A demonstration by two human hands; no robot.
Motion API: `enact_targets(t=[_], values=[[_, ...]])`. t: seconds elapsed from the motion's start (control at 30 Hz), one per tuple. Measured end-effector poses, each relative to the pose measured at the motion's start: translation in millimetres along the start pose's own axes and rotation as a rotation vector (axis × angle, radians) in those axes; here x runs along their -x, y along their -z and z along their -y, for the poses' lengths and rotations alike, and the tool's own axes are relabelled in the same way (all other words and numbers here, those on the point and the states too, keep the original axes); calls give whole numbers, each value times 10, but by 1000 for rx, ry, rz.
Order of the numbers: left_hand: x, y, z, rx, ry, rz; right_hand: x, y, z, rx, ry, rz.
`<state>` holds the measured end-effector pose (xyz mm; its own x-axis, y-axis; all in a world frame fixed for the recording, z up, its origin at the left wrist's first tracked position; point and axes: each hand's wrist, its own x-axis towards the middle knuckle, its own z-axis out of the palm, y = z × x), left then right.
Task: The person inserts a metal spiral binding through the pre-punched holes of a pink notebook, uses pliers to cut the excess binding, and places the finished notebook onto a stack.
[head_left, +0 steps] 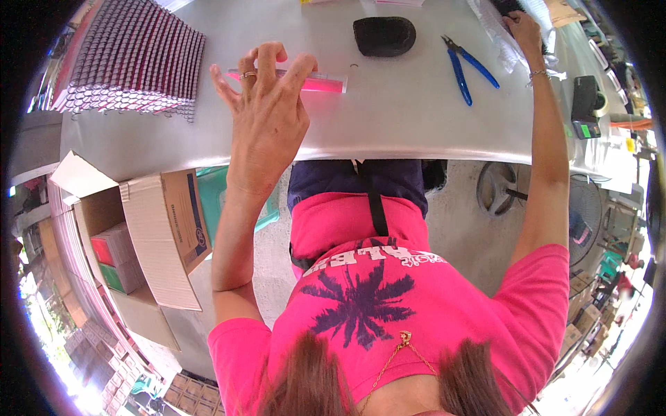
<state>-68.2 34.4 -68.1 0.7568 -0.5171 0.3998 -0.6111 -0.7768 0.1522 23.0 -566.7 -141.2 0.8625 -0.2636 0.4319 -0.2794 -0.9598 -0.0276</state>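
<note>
The grey tabletop (pixel 388 132) spans the upper part of the view, with a stack of dark red ribbed sheets (pixel 135 59) at its left end and an open cardboard box (pixel 149 236) on the floor below. On the tabletop lie a black oval pad (pixel 383 35) and blue-handled pliers (pixel 466 66). The left hand (pixel 267 111) hovers with fingers (pixel 267 59) spread and released over a slim pink tube in a clear sleeve (pixel 322 83), touching or nearly touching it. The tube lies flat, long axis running left to right. It looks light, stiff and smooth, likely slippery, best pinched at mid-length. The right hand (pixel 525 31) reaches into crinkled clear wrapping (pixel 496 31); its grip cannot be told.
</note>
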Motion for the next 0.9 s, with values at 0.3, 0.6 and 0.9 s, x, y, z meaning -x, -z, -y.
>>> enact_targets(t=[0.3, 0.6, 0.9], values=[[-72, -202, -4, 198, 13, -157, 87, 434, 363, -98, 155, -363], [-118, -376, -37, 70, 43, -276, 481, 1331, 1577, -468, 261, -293], [-151, -326, -77, 88, 49, -238, 343, 720, 771, 139, 375, -196]])
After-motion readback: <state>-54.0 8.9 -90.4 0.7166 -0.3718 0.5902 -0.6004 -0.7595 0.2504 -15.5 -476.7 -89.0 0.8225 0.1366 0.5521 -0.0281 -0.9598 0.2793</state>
